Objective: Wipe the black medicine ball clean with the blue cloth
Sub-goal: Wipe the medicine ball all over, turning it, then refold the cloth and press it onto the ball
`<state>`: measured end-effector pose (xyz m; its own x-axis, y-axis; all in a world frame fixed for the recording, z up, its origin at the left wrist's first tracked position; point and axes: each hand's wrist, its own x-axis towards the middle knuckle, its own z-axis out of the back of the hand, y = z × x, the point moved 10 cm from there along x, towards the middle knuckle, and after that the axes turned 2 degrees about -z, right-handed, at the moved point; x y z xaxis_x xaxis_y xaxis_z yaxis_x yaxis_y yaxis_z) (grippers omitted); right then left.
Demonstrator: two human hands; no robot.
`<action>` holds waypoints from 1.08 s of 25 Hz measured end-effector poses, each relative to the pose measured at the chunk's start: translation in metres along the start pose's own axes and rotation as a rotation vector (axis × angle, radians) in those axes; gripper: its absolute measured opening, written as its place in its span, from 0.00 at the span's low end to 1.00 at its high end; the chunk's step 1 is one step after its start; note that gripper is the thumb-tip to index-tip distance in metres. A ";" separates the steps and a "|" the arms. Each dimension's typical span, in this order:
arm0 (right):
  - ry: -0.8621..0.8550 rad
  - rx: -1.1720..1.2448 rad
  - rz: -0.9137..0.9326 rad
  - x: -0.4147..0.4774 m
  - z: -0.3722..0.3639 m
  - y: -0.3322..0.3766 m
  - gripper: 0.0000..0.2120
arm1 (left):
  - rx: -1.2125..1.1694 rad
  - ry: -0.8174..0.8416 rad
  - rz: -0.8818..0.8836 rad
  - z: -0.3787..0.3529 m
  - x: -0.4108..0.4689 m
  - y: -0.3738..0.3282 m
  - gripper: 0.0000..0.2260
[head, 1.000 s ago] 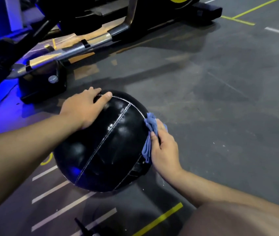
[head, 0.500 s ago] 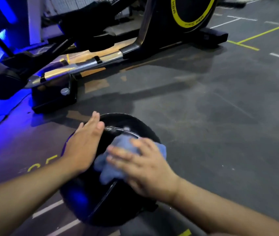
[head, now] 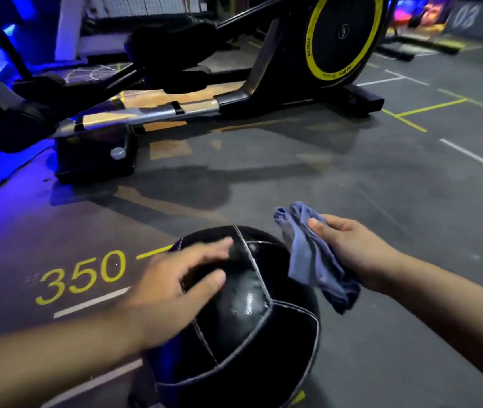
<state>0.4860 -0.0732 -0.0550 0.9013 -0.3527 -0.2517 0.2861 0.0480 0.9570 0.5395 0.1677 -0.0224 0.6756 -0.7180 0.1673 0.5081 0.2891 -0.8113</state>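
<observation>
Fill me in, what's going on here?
A person is wiping a black ball on a gym floor. The left grip rests spread, fingers straight, on the ball's top, likely steadying it. The right grip holds the blue cloth bunched just right of the ball, seemingly off its surface. An exercise machine stands behind.

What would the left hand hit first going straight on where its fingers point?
The black medicine ball: the left hand is spread over its top panel, fingers pointing up-right, blurred, so contact is unclear. Past the ball's crown, that line runs near the blue cloth in the right hand; depth is uncertain.
</observation>
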 end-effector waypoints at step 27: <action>0.079 0.479 -0.196 -0.105 -0.039 0.115 0.16 | -0.254 0.009 0.221 -0.008 -0.006 -0.069 0.26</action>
<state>0.4373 0.0056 0.0757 0.8728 -0.2401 -0.4250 0.2872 -0.4515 0.8448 0.4965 0.1469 0.0285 0.7496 -0.6612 -0.0320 0.2001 0.2724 -0.9411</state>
